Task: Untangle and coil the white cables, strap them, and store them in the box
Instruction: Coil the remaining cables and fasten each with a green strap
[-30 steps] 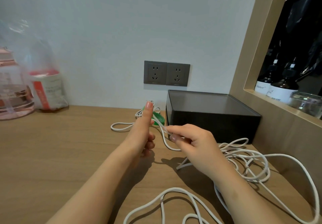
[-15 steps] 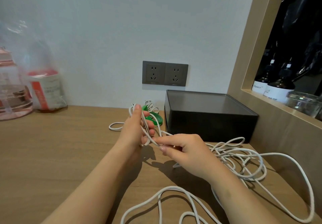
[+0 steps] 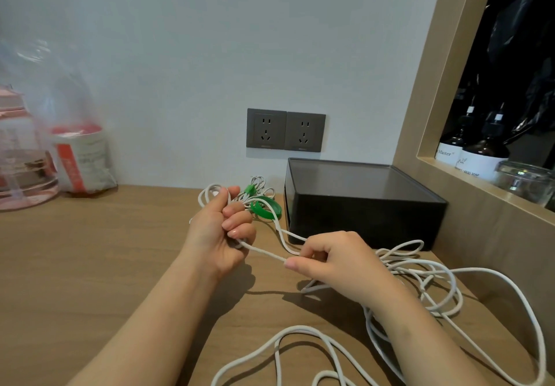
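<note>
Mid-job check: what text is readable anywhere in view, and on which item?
"Master": label of the back dark bottle in the niche.
"LIQUID SOAP": label of the front dark bottle.
Blurred, unreadable: print on the red-and-white packet.
Too small: marks on the wall sockets.

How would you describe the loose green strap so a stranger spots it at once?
Find the black box below the wall sockets. Just left of it, on the wooden desk, lies the green strap. It is a flat open loop, unlike the round white cables around it.
</note>
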{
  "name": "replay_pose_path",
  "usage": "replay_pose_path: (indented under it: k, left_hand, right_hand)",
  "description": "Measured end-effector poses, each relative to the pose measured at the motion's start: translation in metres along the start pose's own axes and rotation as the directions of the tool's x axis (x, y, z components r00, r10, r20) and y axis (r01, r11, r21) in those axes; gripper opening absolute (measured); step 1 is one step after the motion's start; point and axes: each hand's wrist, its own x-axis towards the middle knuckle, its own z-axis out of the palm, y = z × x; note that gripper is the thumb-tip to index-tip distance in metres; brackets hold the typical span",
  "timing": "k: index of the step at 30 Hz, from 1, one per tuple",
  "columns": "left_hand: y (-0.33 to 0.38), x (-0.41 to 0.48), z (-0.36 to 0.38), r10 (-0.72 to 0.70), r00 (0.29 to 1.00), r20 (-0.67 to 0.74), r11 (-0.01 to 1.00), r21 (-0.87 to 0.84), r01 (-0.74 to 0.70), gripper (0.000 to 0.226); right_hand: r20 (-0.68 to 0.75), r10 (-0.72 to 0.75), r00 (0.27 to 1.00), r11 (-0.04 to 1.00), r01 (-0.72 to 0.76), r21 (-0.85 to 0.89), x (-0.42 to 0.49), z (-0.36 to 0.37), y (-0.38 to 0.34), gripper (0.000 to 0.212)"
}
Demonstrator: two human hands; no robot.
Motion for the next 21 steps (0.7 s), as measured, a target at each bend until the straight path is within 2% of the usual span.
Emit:
replay_pose_path:
  k: [2, 5, 8, 11, 12, 13, 14, 15, 16, 17, 19, 20, 21]
  left_hand:
    - [0.001, 0.0, -0.001, -0.027, 0.999, 0.029, 1.0, -0.002, 0.027, 0.03]
    - [0.004, -0.002, -0.003, -0.07, 0.996, 0.061, 0.997, 0.025, 0.068, 0.031]
    - [0.007, -0.003, -0.003, -0.091, 0.993, 0.072, 0.994, 0.074, 0.086, 0.027]
    - [0.008, -0.007, 0.0, -0.101, 0.991, 0.09, 0.983, 0.162, 0.086, 0.013]
    - [0.008, -0.008, 0.001, -0.091, 0.992, 0.092, 0.978, 0.196, 0.071, 0.01]
    - [0.009, -0.01, 0.002, -0.075, 0.993, 0.091, 0.972, 0.23, 0.052, 0.01]
    - [0.01, -0.011, 0.003, -0.059, 0.994, 0.087, 0.964, 0.263, 0.034, 0.011]
    - [0.01, -0.012, 0.004, -0.049, 0.995, 0.083, 0.957, 0.288, 0.023, 0.012]
    - [0.01, -0.013, 0.004, -0.045, 0.996, 0.08, 0.951, 0.309, 0.018, 0.011]
    - [0.009, -0.014, 0.005, -0.046, 0.996, 0.077, 0.946, 0.324, 0.018, 0.01]
    - [0.008, -0.014, 0.005, -0.044, 0.997, 0.059, 0.939, 0.343, 0.021, 0.009]
    - [0.007, -0.013, 0.004, -0.031, 0.999, 0.043, 0.931, 0.364, 0.013, 0.011]
    - [0.007, -0.012, 0.003, -0.004, 1.0, 0.028, 0.912, 0.41, -0.008, 0.012]
  right_hand:
    - [-0.061, 0.037, 0.997, 0.996, -0.041, -0.075, 0.001, -0.003, 0.004, 0.033]
    - [-0.167, 0.011, 0.986, 0.983, -0.041, -0.178, 0.001, -0.006, 0.008, 0.037]
    - [-0.336, -0.001, 0.942, 0.973, -0.077, -0.219, 0.002, -0.01, 0.013, 0.037]
    - [-0.43, -0.013, 0.903, 0.947, -0.127, -0.294, 0.004, -0.01, 0.017, 0.041]
    - [-0.495, -0.037, 0.868, 0.953, -0.118, -0.279, 0.004, -0.01, 0.019, 0.043]
    - [-0.601, -0.052, 0.798, 0.976, -0.086, -0.199, 0.002, -0.011, 0.02, 0.046]
    - [-0.719, -0.01, 0.695, 0.999, -0.025, -0.038, 0.0, -0.013, 0.018, 0.049]
    - [-0.796, 0.113, 0.595, 0.983, 0.05, 0.177, -0.002, -0.016, 0.016, 0.052]
    - [-0.799, 0.274, 0.535, 0.914, 0.114, 0.39, -0.004, -0.021, 0.013, 0.054]
    - [-0.754, 0.409, 0.514, 0.817, 0.162, 0.554, -0.005, -0.026, 0.011, 0.054]
    - [-0.654, 0.555, 0.514, 0.689, 0.156, 0.708, -0.006, -0.032, 0.016, 0.045]
    - [-0.634, 0.565, 0.528, 0.7, 0.101, 0.707, -0.005, -0.032, 0.018, 0.04]
    - [-0.635, 0.536, 0.556, 0.756, 0.018, 0.654, -0.005, -0.032, 0.018, 0.035]
